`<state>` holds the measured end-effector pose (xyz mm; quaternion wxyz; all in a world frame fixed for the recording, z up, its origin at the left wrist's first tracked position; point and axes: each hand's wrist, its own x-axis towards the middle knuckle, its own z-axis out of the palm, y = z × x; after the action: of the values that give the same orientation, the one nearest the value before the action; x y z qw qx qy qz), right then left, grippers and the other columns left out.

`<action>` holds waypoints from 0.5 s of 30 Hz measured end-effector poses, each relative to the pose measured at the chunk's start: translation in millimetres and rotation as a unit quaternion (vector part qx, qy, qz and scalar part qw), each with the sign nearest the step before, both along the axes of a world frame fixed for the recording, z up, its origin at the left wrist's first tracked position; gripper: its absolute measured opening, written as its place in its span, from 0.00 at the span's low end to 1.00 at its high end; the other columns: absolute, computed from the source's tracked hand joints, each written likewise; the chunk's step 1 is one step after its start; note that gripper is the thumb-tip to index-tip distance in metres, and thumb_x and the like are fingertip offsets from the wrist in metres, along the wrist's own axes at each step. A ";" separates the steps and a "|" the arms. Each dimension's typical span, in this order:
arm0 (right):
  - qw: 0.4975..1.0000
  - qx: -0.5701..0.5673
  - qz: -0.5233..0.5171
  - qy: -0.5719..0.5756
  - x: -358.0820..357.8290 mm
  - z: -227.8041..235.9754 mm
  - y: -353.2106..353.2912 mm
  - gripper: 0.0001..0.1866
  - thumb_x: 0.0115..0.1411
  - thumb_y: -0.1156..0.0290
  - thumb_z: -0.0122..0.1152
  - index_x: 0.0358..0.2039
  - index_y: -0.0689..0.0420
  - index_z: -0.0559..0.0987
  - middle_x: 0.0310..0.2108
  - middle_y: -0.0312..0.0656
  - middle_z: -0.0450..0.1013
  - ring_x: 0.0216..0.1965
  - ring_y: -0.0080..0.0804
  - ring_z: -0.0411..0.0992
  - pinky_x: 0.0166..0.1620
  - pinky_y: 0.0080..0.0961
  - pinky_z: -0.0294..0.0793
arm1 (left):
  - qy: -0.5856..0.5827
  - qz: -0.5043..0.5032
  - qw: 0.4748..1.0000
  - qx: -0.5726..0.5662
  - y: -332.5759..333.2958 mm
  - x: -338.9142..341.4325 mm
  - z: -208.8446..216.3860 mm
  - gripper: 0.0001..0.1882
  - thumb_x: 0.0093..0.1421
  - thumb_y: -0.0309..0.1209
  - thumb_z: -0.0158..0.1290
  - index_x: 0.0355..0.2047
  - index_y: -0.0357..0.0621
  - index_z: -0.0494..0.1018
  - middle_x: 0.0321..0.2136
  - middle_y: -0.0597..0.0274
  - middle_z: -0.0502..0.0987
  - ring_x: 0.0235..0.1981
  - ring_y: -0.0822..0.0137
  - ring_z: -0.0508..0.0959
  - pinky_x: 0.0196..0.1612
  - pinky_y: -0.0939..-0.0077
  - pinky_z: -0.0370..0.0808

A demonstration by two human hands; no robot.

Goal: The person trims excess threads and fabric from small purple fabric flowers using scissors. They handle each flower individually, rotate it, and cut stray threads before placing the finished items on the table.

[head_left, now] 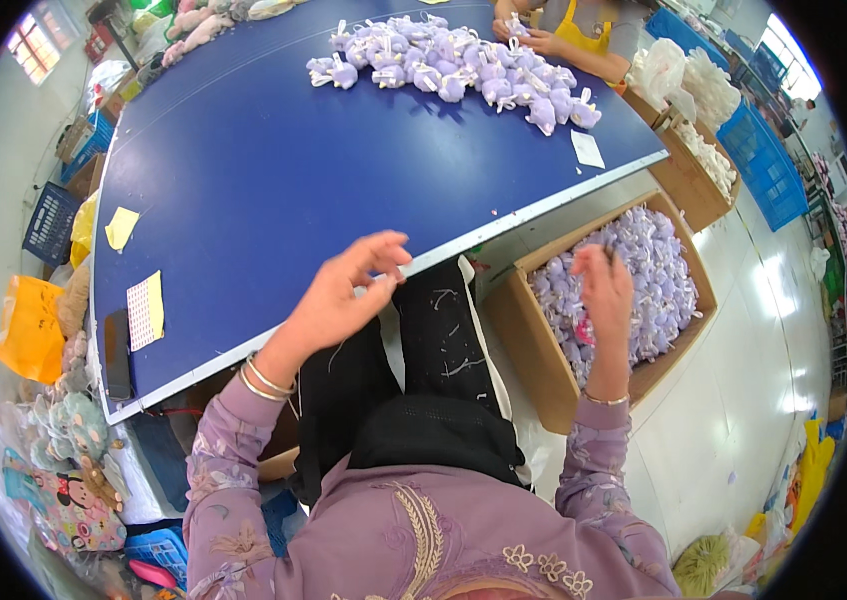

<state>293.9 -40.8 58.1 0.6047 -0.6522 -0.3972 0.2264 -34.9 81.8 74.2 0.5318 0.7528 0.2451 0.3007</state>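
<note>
My left hand [343, 295] is over the near edge of the blue table [273, 190], above my lap. Its fingers curl toward the thumb in a loose pinch; whatever may be between the tips is too small to make out. My right hand [605, 300] hangs above a cardboard box [526, 352] filled with small lilac plush toys [658, 245]. Its fingers are closed around what look like thread snips, with a pink handle [584, 331] at the palm and a dark end by the fingertips. Loose white threads [458, 368] lie on my black trousers.
Many lilac toys [453, 65] are heaped at the table's far side, where a co-worker's hands [543, 40] handle one. A phone [116, 352] and a label sheet [145, 312] lie at the left edge. Blue crates [758, 165] and another box [693, 175] stand right.
</note>
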 end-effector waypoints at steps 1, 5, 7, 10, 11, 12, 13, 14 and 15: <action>0.999 0.000 0.030 0.028 -9.6 1.3 17.5 0.11 0.67 0.65 0.51 0.33 0.57 0.78 0.24 0.30 0.71 0.18 0.10 0.56 0.21 0.12 0.54 | -0.002 0.040 0.999 -0.025 12.8 0.8 3.4 0.24 0.61 0.19 0.46 0.59 0.40 0.63 0.46 0.61 0.74 0.44 0.72 0.74 0.45 0.78 0.72; 0.990 0.025 0.121 0.064 -16.4 2.1 100.4 0.13 0.67 0.64 0.50 0.32 0.59 0.77 0.23 0.31 0.70 0.20 0.12 0.59 0.23 0.14 0.57 | 0.023 0.173 0.980 0.099 81.9 -3.2 -4.1 0.27 0.59 0.28 0.53 0.59 0.41 0.62 0.49 0.55 0.73 0.50 0.65 0.73 0.48 0.71 0.73; 0.992 0.013 0.129 0.004 -14.6 1.1 139.9 0.14 0.67 0.63 0.49 0.32 0.60 0.76 0.22 0.32 0.70 0.21 0.16 0.62 0.24 0.17 0.61 | 0.079 0.224 0.960 0.150 113.0 -4.3 -10.8 0.32 0.58 0.33 0.56 0.62 0.41 0.59 0.54 0.50 0.69 0.56 0.58 0.68 0.54 0.64 0.69; 0.991 0.030 0.129 -0.019 -5.4 -10.8 179.4 0.15 0.67 0.62 0.48 0.32 0.61 0.76 0.21 0.33 0.70 0.21 0.17 0.63 0.24 0.18 0.61 | 0.145 0.274 0.925 0.222 165.2 9.2 -26.9 0.41 0.56 0.41 0.59 0.64 0.39 0.54 0.60 0.44 0.60 0.62 0.49 0.59 0.62 0.57 0.59; 0.990 0.028 0.133 -0.035 0.1 -22.7 187.0 0.15 0.68 0.63 0.48 0.32 0.60 0.76 0.21 0.33 0.70 0.21 0.17 0.63 0.25 0.19 0.62 | 0.154 0.284 0.917 0.235 181.2 15.5 -28.0 0.43 0.55 0.44 0.60 0.65 0.39 0.53 0.62 0.43 0.58 0.64 0.47 0.56 0.64 0.56 0.56; 0.992 0.015 0.121 -0.030 -0.4 -25.8 191.3 0.15 0.68 0.63 0.48 0.32 0.60 0.76 0.21 0.33 0.70 0.21 0.17 0.63 0.25 0.19 0.62 | 0.166 0.297 0.907 0.248 200.4 16.4 -31.2 0.46 0.54 0.46 0.61 0.65 0.39 0.52 0.63 0.42 0.55 0.66 0.45 0.52 0.66 0.54 0.52; 0.994 0.004 0.110 -0.027 -0.9 -25.8 191.9 0.15 0.68 0.64 0.48 0.32 0.61 0.76 0.21 0.33 0.70 0.21 0.17 0.63 0.25 0.19 0.62 | 0.180 0.307 0.895 0.270 222.5 18.2 -35.4 0.47 0.53 0.48 0.60 0.66 0.39 0.51 0.64 0.42 0.54 0.66 0.44 0.51 0.66 0.54 0.52; 0.995 -0.007 0.097 -0.024 -3.0 -25.6 192.2 0.15 0.68 0.64 0.47 0.32 0.61 0.76 0.21 0.33 0.70 0.21 0.17 0.63 0.25 0.19 0.62 | 0.193 0.316 0.882 0.292 246.9 21.0 -41.4 0.48 0.53 0.50 0.60 0.66 0.40 0.51 0.65 0.43 0.52 0.66 0.44 0.50 0.67 0.53 0.51; 0.994 0.012 0.104 -0.027 -5.1 -26.9 191.7 0.14 0.68 0.65 0.48 0.31 0.61 0.75 0.20 0.32 0.69 0.21 0.17 0.63 0.25 0.18 0.62 | 0.204 0.323 0.870 0.312 271.9 27.2 -48.6 0.49 0.52 0.52 0.60 0.66 0.40 0.51 0.66 0.43 0.51 0.67 0.43 0.49 0.67 0.53 0.50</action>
<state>288.8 150.9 31.2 0.5747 -0.6060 -0.4818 0.2653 -7.8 353.7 25.6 0.0806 0.8033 0.4709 0.3557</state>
